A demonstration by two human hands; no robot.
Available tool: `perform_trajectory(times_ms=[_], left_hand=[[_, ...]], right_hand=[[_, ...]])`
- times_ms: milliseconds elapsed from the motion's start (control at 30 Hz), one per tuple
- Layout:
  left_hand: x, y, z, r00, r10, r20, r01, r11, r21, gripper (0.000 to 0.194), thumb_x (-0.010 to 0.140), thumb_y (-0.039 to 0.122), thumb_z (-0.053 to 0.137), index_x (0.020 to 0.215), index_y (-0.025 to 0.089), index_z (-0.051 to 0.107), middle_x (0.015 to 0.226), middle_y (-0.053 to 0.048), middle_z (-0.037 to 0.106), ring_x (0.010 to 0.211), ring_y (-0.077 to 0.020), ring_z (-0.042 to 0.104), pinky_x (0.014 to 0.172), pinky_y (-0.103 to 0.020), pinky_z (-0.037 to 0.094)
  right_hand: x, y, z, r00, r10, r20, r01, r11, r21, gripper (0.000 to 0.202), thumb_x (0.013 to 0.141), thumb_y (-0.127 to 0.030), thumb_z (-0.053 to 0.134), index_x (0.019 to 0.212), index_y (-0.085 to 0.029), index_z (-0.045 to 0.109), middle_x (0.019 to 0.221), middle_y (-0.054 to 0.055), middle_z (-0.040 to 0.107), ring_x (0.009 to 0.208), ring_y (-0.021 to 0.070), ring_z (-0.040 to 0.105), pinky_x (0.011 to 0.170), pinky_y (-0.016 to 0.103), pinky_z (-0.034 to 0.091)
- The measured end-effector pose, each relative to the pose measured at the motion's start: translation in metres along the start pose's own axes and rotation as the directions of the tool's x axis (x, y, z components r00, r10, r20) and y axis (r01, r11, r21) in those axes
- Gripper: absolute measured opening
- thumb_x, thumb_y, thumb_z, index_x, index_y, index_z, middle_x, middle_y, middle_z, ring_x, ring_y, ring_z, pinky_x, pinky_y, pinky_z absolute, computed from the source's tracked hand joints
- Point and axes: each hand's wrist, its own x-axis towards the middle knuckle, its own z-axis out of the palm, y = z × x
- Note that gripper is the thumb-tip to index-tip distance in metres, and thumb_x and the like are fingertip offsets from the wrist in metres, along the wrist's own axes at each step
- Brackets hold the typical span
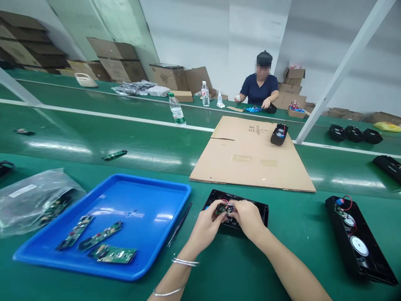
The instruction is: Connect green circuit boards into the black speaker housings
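Note:
Both my hands meet over a black speaker housing point(263, 211) that lies on the green bench. The fingers of my left hand point(207, 221) are closed on the left side of a small green circuit board point(223, 208). My right hand point(249, 216) pinches the same board from the other side. A red wire shows just above the board. My fingers hide much of the housing's inside. Beside my left hand lies a pair of dark tweezers point(180, 225). At the right, a second open speaker housing point(363, 242) has two round speakers, a board and red wires in it.
A blue tray point(147, 196) at the left holds 3 circuit boards point(114, 254). Beyond it lies a clear plastic bag point(34, 196) with boards. A cardboard sheet point(250, 161) bears another speaker housing point(279, 134). A water bottle point(177, 110) stands further back; a co-worker point(260, 88) sits opposite.

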Motion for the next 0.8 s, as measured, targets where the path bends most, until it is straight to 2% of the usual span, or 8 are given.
perform_trajectory(times_ms=[267, 400, 433, 500, 567, 600, 667, 800], left_hand=[[0.003, -0.004, -0.004, 0.999, -0.001, 0.049, 0.003, 0.998, -0.057, 0.02, 0.071, 0.028, 0.054, 0.089, 0.019, 0.055, 0.082, -0.002, 0.064, 0.059, -0.0164, 0.064, 0.06, -0.031, 0.056], [0.004, -0.004, -0.002, 0.999, -0.011, 0.046, 0.015, 0.997, -0.073, 0.021, 0.069, 0.029, 0.055, 0.088, 0.02, 0.055, 0.085, -0.002, 0.065, 0.063, -0.0172, 0.065, 0.063, -0.032, 0.056], [0.004, -0.005, -0.001, 0.999, -0.014, 0.039, 0.017, 0.997, -0.076, 0.021, 0.069, 0.029, 0.055, 0.089, 0.02, 0.055, 0.085, -0.002, 0.065, 0.065, -0.0176, 0.065, 0.064, -0.033, 0.056], [0.003, -0.007, 0.0, 0.999, -0.023, 0.023, 0.025, 0.996, -0.082, 0.023, 0.069, 0.03, 0.054, 0.09, 0.021, 0.054, 0.085, -0.002, 0.065, 0.066, -0.0182, 0.066, 0.066, -0.033, 0.056], [0.001, -0.008, 0.0, 0.999, -0.033, 0.011, 0.034, 0.995, -0.09, 0.025, 0.069, 0.03, 0.054, 0.091, 0.02, 0.054, 0.086, -0.003, 0.065, 0.066, -0.0187, 0.067, 0.066, -0.034, 0.056], [0.001, -0.008, 0.0, 0.999, -0.037, 0.008, 0.038, 0.995, -0.093, 0.026, 0.069, 0.031, 0.054, 0.092, 0.02, 0.054, 0.087, -0.003, 0.065, 0.065, -0.019, 0.068, 0.066, -0.034, 0.056], [0.0, -0.007, -0.002, 0.999, -0.042, 0.011, 0.043, 0.994, -0.097, 0.028, 0.068, 0.032, 0.055, 0.094, 0.019, 0.055, 0.084, -0.003, 0.066, 0.065, -0.0202, 0.068, 0.063, -0.033, 0.056], [0.008, -0.005, -0.003, 0.999, -0.021, 0.045, 0.025, 0.995, -0.094, 0.043, 0.068, 0.036, 0.059, 0.106, 0.017, 0.052, 0.069, -0.002, 0.068, 0.063, -0.0231, 0.068, 0.059, -0.034, 0.056]], right_hand=[[0.006, 0.0, 0.005, 0.999, -0.018, 0.051, 0.016, 0.999, 0.041, 0.02, 0.08, -0.02, 0.063, 0.1, -0.018, 0.065, 0.091, 0.004, 0.068, 0.087, 0.0185, 0.061, 0.078, 0.027, 0.046], [0.006, 0.002, -0.004, 0.998, -0.008, 0.068, 0.005, 0.999, 0.044, 0.019, 0.082, -0.02, 0.06, 0.1, -0.018, 0.065, 0.093, 0.007, 0.066, 0.088, 0.0192, 0.06, 0.078, 0.029, 0.046], [0.005, 0.005, -0.008, 0.998, -0.006, 0.061, 0.004, 0.999, 0.043, 0.025, 0.08, -0.023, 0.062, 0.104, -0.019, 0.064, 0.1, 0.008, 0.064, 0.094, 0.0203, 0.058, 0.081, 0.03, 0.045], [0.001, 0.012, -0.017, 0.997, 0.004, 0.079, -0.006, 0.999, 0.032, 0.06, 0.068, -0.035, 0.073, 0.123, -0.02, 0.053, 0.125, 0.013, 0.051, 0.115, 0.0273, 0.045, 0.093, 0.039, 0.038], [-0.005, 0.021, -0.024, 0.98, 0.016, 0.198, -0.018, 1.0, 0.009, 0.105, 0.049, -0.044, 0.081, 0.138, -0.02, 0.031, 0.142, 0.017, 0.028, 0.129, 0.037, 0.023, 0.101, 0.053, 0.023], [-0.009, 0.025, -0.025, 0.962, 0.025, 0.27, -0.025, 1.0, -0.005, 0.118, 0.043, -0.045, 0.082, 0.141, -0.02, 0.023, 0.144, 0.019, 0.021, 0.131, 0.0398, 0.016, 0.101, 0.058, 0.016], [-0.018, 0.031, -0.023, 0.937, 0.032, 0.348, -0.033, 0.999, -0.006, 0.122, 0.041, -0.042, 0.081, 0.143, -0.02, 0.018, 0.144, 0.019, 0.022, 0.129, 0.0395, 0.018, 0.101, 0.058, 0.013], [-0.038, 0.037, -0.016, 0.97, 0.104, 0.221, -0.128, 0.987, 0.094, 0.111, 0.044, -0.036, 0.077, 0.14, -0.022, 0.024, 0.136, 0.013, 0.036, 0.119, 0.0311, 0.034, 0.097, 0.044, 0.024]])
